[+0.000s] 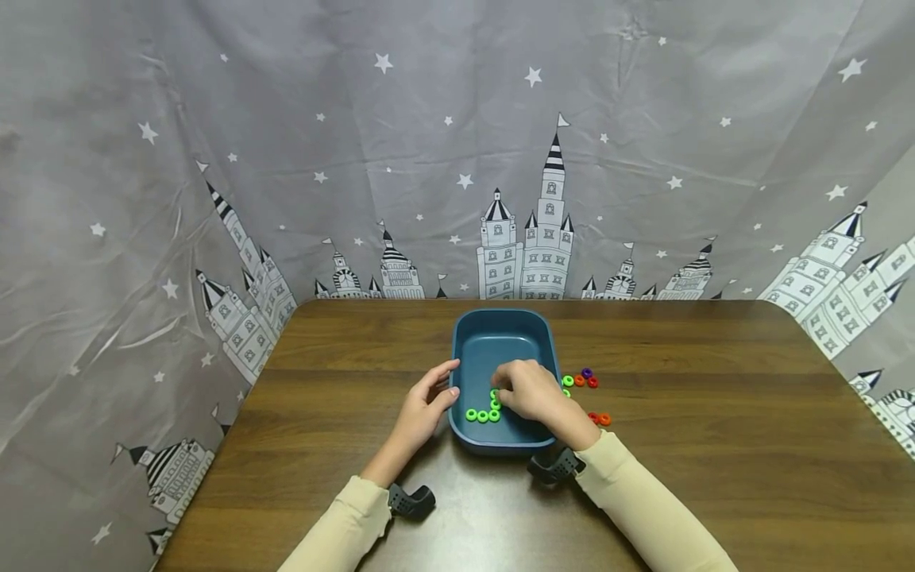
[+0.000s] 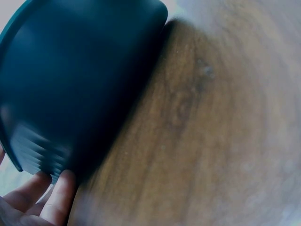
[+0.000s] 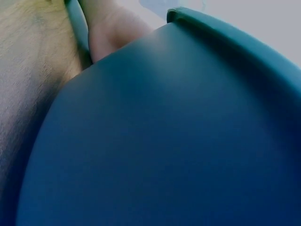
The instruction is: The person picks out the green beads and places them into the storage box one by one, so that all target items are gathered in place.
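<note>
A blue plastic tray [image 1: 500,437] stands on the table, its outer wall filling much of both wrist views. Several small green rings [image 1: 482,416] lie on its floor in an L-shaped line. My left hand [image 1: 422,409] rests against the tray's left side, and its fingertips [image 2: 63,188] touch the ribbed outer wall in the left wrist view. Reaching over the right wall, my right hand [image 1: 532,391] has its fingers curled down at the top of the line. There it pinches a green ring [image 1: 494,394], partly covered by the fingertips.
Right of the tray lie more small rings: a green ring [image 1: 568,381], a purple ring [image 1: 587,372], an orange ring [image 1: 580,380] and several red and orange ones nearer me. The wooden table [image 1: 715,413] ends at a grey curtain [image 1: 400,159] printed with castles.
</note>
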